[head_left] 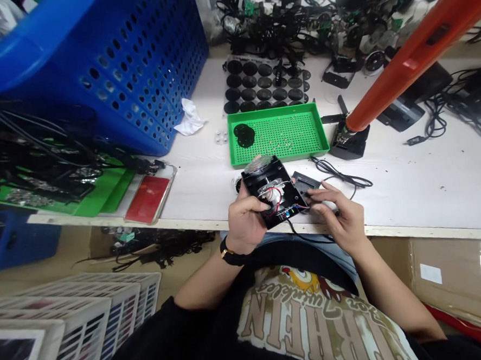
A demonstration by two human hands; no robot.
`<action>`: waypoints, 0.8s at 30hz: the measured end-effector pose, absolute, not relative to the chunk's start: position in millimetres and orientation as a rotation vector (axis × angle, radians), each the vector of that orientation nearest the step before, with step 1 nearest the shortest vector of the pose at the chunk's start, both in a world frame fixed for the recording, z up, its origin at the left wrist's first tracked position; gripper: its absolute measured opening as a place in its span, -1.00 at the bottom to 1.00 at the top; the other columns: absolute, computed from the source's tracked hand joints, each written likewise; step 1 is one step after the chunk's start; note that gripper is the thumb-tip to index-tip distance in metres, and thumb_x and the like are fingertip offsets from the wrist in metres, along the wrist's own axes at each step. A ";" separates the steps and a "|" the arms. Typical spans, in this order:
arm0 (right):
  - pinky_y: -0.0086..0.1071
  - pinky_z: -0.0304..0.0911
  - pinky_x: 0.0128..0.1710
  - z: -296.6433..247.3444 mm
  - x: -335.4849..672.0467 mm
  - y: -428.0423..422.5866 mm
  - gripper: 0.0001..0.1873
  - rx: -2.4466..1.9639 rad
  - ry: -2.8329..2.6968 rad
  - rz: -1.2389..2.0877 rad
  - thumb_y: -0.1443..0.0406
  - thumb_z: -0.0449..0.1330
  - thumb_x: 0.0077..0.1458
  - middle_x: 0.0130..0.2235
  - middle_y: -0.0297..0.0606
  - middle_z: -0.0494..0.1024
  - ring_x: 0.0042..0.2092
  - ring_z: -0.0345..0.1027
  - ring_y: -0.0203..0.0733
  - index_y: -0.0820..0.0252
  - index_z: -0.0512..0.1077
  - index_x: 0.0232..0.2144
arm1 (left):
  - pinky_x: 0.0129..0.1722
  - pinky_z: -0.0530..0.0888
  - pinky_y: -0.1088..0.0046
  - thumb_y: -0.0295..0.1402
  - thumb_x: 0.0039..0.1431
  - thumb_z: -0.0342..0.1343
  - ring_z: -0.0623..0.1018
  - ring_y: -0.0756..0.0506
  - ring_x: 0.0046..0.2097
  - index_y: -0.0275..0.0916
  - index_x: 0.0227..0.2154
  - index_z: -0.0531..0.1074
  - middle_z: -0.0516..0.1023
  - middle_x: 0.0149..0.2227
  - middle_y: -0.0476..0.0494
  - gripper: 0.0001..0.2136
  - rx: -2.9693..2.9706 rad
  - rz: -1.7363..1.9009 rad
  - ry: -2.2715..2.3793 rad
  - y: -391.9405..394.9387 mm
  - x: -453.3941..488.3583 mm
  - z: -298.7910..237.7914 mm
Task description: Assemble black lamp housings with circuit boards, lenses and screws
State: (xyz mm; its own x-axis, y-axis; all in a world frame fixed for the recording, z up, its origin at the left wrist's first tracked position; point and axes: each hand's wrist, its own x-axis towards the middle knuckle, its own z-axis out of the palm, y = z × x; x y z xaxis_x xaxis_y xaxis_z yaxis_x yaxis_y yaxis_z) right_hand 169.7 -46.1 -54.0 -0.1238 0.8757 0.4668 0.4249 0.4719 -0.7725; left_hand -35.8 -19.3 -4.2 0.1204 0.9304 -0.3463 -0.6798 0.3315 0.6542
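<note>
- left hand (245, 226): fingers closed around the open black enclosure (267, 174), thumb on the inner edge beside the red wire (274, 197)
- right hand (341, 220): fingers spread fairly wide, tips at the enclosure's right edge, near the small black plate (306, 182); can't tell if they're gripping
- handling: best to hold by the outer edges, keep my thumb off the red wire, leave the leads slack
- enclosure: inside open, metal fitting in the middle, blue wire near the bottom corner, clear piece at the far end
- location: in my hands, over the front edge of the tabletop (408, 202), just in front of the green perforated tray (290, 139)
- around it: thin black cable (340, 173) to the right, sheet of black rubber discs (259, 81) behind the tray, blue perforated basket (115, 63) to the left
</note>
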 end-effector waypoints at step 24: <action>-0.30 0.51 -0.34 -36.3 159.6 -60.7 -0.72 -1.177 -1.852 0.035 0.43 0.28 0.26 -0.25 -0.21 0.68 -0.31 0.59 -0.16 0.02 0.57 -0.03 | 0.35 0.37 0.08 -0.44 -0.11 0.55 0.49 -0.25 0.32 0.30 0.51 -0.29 0.38 0.37 -0.13 0.32 0.570 1.264 0.830 -39.4 -26.2 -25.5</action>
